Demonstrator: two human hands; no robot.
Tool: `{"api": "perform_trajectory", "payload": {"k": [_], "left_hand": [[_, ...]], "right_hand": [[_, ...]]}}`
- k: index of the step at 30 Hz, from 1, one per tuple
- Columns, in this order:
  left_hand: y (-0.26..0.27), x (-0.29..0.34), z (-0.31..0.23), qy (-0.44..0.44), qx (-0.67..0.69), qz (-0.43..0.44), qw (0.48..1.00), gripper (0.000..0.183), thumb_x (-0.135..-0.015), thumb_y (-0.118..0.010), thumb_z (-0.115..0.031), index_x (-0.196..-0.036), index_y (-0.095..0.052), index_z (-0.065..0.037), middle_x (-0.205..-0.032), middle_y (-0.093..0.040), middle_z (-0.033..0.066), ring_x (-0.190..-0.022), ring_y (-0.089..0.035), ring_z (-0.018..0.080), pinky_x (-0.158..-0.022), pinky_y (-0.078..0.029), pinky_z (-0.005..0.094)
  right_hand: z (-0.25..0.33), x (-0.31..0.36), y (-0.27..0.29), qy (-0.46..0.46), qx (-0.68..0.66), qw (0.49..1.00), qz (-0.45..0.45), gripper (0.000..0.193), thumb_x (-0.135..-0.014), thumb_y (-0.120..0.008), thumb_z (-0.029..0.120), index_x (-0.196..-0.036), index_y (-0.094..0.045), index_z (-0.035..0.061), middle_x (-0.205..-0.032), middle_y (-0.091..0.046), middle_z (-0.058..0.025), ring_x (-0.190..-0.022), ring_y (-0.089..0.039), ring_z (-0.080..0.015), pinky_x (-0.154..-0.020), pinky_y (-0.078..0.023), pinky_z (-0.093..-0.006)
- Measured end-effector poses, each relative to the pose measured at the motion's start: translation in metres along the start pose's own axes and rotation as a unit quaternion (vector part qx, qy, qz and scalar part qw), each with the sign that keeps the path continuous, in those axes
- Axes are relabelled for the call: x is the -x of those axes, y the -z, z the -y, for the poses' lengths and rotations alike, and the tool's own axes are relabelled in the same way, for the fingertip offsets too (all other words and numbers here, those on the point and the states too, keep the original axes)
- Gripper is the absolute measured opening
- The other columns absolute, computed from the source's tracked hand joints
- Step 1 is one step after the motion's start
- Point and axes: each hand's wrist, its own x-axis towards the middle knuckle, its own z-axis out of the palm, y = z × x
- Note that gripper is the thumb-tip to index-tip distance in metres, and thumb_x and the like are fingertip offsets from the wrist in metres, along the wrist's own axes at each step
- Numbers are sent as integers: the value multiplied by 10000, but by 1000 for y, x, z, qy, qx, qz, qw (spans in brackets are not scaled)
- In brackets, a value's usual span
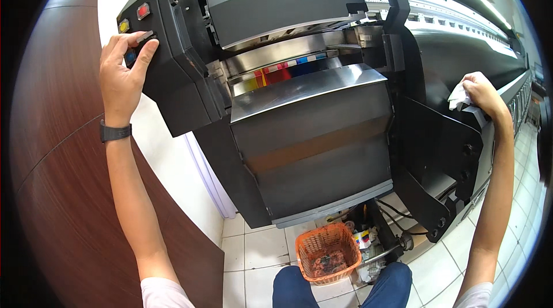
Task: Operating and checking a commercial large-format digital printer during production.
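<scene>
A large black wide-format printer (pixel 322 158) fills the middle of the view. My left hand (pixel 122 66) reaches to its left-side panel, thumb and fingers closed around a dark rotary knob (pixel 148 36). Near that hand are a lit red button (pixel 143 11) and a yellow button (pixel 124 26); a blue one is partly covered by my fingers. At the right, my right hand (pixel 481 94) is closed on a crumpled white wipe (pixel 459 97), by the end of the printer's front rail. Ink-stained strips (pixel 276 75) in yellow, red and blue show inside the printer's opening.
An orange plastic basket (pixel 328 253) with dark stained contents stands on the tiled floor below the printer, between my knees. Cables (pixel 397 213) and small bottles lie beside it. A dark brown wooden panel (pixel 57 135) runs along the left. A black bracket (pixel 432 147) juts out at right.
</scene>
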Motion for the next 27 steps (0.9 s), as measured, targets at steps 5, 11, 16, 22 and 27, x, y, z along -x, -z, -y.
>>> {"api": "perform_trajectory", "payload": {"k": [5, 11, 16, 22, 27], "left_hand": [[0, -2, 8, 26, 93, -3, 995, 249, -890, -698, -269, -989, -711, -41, -892, -600, 11, -885, -516, 143, -822, -410, 281], [0, -4, 11, 36, 89, 9, 995, 220, -883, -710, -239, -975, -713, -39, -857, -588, 6, -833, -500, 130, -791, -405, 273], [-3, -3, 11, 41, 89, 4, 995, 229, -879, -714, -248, -977, -717, -40, -845, -585, -1, -818, -493, 124, -776, -404, 270], [-3, -2, 18, 35, 90, 11, 995, 227, -877, -717, -249, -977, -724, -45, -853, -596, -8, -827, -500, 116, -781, -409, 257], [-8, -1, 19, 41, 102, -10, 994, 241, -866, -729, -266, -975, -734, -51, -855, -607, -10, -829, -522, 113, -778, -422, 255]], "right_hand": [[3, 1, -1, -6, 16, 1000, 8, 237, -868, -488, 117, -781, -613, -64, -607, -540, -16, -546, -479, -90, -517, -396, -283], [5, 0, -2, -9, 2, 1000, 12, 236, -861, -487, 126, -769, -604, -57, -603, -529, -16, -550, -471, -91, -523, -394, -284], [0, -2, 4, -18, 4, 1000, 18, 234, -864, -487, 128, -768, -599, -55, -605, -527, -15, -549, -464, -93, -531, -397, -282], [12, 3, -2, -21, 10, 1000, 13, 229, -873, -486, 119, -770, -595, -53, -620, -532, -8, -557, -459, -83, -536, -394, -272], [14, 5, 2, -33, -21, 999, 26, 226, -874, -486, 112, -777, -598, -58, -631, -540, -2, -564, -463, -82, -538, -395, -270]]}}
